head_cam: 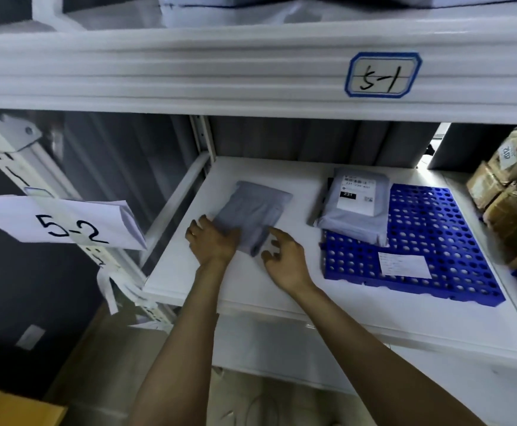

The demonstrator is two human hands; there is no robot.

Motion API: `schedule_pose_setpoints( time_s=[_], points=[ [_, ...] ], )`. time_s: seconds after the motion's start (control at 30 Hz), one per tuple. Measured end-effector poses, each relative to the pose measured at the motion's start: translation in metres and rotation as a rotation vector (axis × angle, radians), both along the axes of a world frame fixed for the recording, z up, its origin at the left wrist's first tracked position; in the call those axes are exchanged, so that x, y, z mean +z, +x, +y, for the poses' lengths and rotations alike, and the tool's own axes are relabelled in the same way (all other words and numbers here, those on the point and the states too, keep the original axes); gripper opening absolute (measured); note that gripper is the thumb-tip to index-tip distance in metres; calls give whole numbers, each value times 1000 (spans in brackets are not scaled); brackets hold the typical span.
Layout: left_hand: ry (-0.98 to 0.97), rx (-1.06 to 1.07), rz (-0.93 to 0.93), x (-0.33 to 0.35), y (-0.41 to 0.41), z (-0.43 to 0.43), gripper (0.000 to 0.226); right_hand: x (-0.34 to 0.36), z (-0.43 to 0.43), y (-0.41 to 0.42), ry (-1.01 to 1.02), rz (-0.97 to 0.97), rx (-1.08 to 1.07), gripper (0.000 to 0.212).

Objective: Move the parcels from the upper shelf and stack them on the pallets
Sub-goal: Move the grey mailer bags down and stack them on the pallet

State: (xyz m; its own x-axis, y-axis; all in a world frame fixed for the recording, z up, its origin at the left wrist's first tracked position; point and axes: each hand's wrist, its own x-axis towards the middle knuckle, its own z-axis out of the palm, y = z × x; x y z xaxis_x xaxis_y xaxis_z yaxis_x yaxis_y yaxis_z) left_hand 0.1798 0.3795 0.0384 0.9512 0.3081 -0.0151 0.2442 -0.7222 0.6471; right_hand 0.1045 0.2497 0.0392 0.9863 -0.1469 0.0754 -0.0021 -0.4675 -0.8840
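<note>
Item, lower shelf board (251, 290), white: one flat grey parcel (255, 210), lying label-side hidden on the bare board, left of the pallet and clear of it. Left hand (212, 242) rests over the parcel's near-left corner; whether the fingers pinch the edge or merely press on it cannot be told. Right hand (285, 256) sits at the near-right edge, fingers spread and loosely bent, gripping nothing, forefinger reaching onto the wrapper. Item, blue perforated pallet (435, 241), flat on the same board to the right, bearing a second grey parcel (355, 210) with printed label uppermost at its far-left corner, and a loose white slip (405, 265) nearer the front. Item, brown cartons (509, 186), stacked at far right. Item, tag "5-1" (383, 74) on the beam above; paper sign "5-2" (63, 222) on the left upright.
</note>
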Motion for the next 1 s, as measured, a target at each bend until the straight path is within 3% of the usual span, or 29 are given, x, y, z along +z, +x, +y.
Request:
schedule_pose_setpoints(
  time_s=[0.3,0.67,0.83,1.0],
  points=[
    [-172,-73,14,-17,11,10,95,-11,22,11,-37,51,33,56],
    [-349,-112,10,-24,9,17,91,-10,38,14,92,192,33,62],
    [-292,-68,-38,-25,-3,10,74,-10,39,7,156,177,-1,61],
    [-366,-15,-57,-21,-9,5,35,-1,30,1,203,93,-71,65]
  ],
)
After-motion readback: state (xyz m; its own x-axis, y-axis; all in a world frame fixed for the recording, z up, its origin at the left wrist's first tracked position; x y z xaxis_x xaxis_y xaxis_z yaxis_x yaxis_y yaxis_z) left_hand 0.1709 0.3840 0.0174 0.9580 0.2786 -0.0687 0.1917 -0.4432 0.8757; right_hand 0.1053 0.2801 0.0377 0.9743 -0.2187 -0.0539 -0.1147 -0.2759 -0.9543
